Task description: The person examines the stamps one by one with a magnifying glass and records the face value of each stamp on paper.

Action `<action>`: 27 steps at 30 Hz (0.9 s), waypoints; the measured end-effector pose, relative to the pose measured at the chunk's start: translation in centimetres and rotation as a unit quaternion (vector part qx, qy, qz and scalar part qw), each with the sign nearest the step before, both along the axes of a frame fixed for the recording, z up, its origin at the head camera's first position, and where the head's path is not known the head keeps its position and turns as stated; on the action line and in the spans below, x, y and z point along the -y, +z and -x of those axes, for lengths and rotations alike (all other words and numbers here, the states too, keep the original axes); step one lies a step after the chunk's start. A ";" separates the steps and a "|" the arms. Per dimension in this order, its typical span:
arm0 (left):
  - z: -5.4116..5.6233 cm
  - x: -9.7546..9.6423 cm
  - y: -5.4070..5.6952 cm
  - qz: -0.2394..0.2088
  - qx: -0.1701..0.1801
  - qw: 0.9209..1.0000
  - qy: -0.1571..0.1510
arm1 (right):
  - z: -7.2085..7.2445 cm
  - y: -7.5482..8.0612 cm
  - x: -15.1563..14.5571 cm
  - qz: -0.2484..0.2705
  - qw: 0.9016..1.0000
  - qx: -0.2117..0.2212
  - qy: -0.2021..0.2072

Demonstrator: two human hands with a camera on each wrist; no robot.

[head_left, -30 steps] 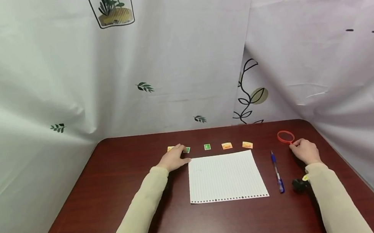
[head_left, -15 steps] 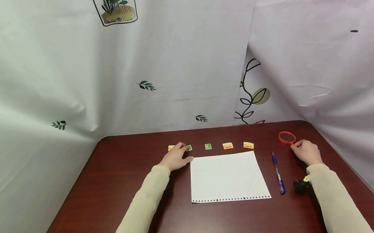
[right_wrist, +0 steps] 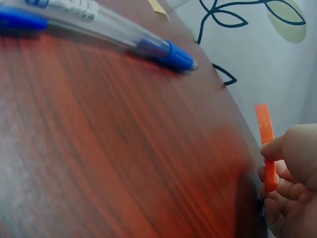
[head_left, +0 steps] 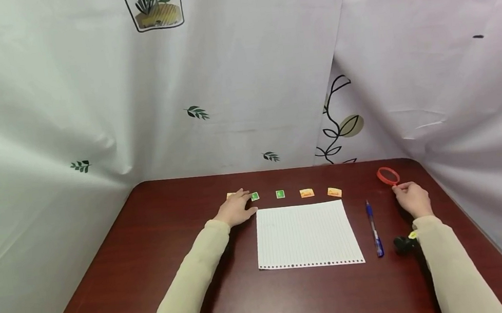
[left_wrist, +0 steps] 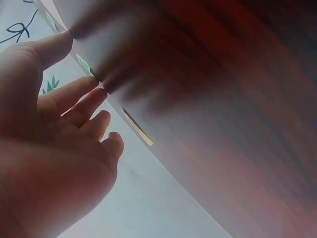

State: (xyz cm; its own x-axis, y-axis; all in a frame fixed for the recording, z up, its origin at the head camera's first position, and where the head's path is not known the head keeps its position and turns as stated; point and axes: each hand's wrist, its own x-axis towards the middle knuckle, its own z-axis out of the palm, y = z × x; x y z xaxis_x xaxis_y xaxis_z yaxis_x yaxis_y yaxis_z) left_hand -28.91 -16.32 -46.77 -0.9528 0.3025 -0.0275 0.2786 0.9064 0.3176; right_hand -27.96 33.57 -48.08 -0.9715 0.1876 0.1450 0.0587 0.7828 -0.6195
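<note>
In the head view, my left hand rests at the back of the table with its fingers spread and fingertips down on the wood. Just beyond its index finger lies a small green stamp-like piece. A yellow one is partly hidden behind the fingers. The thumb tip reaches the upper left corner of the lined paper. On the right, my right hand pinches the short handle of a red magnifying glass. The right wrist view shows its orange-red handle between thumb and fingers.
A second green piece and two orange ones continue the row behind the paper. A blue pen lies right of it. A small black object sits by the right sleeve. Patterned white curtains enclose the table.
The magnifying glass's ring has lifted and tilted, shifting slightly right, while my right hand keeps its pinch. My left hand stays nearly in place. The head view has shifted a little.
</note>
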 end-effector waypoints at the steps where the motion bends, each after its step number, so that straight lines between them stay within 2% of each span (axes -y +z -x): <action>1: 0.0 0.0 0.0 0.000 0.001 1.000 0.000 | 0.0 0.1 0.2 0.002 1.000 -0.003 0.002; 10: -0.1 0.1 -0.3 0.004 -0.002 1.000 -0.007 | 0.9 1.1 3.8 0.019 0.998 -0.050 0.015; 17: 0.3 0.3 -0.6 -0.009 -0.003 1.000 -0.004 | 2.4 2.8 9.6 0.082 0.993 -0.086 0.017; 22: 0.3 0.4 -0.4 -0.015 0.000 1.000 -0.007 | 2.8 2.6 14.6 0.120 0.986 -0.103 0.054; 27: 0.3 0.0 -0.5 -0.006 0.004 1.000 -0.010 | 2.5 2.4 18.4 0.138 0.979 -0.114 0.097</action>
State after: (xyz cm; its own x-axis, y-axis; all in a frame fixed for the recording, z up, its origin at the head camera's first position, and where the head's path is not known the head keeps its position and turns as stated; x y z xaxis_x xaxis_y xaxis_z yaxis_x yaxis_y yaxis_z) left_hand -29.21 -16.30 -47.28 -0.9463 0.3218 -0.0315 0.2940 0.8969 0.3303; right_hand -30.44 15.16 -45.72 -0.9408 0.0654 0.3326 -0.2392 0.5669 -0.7883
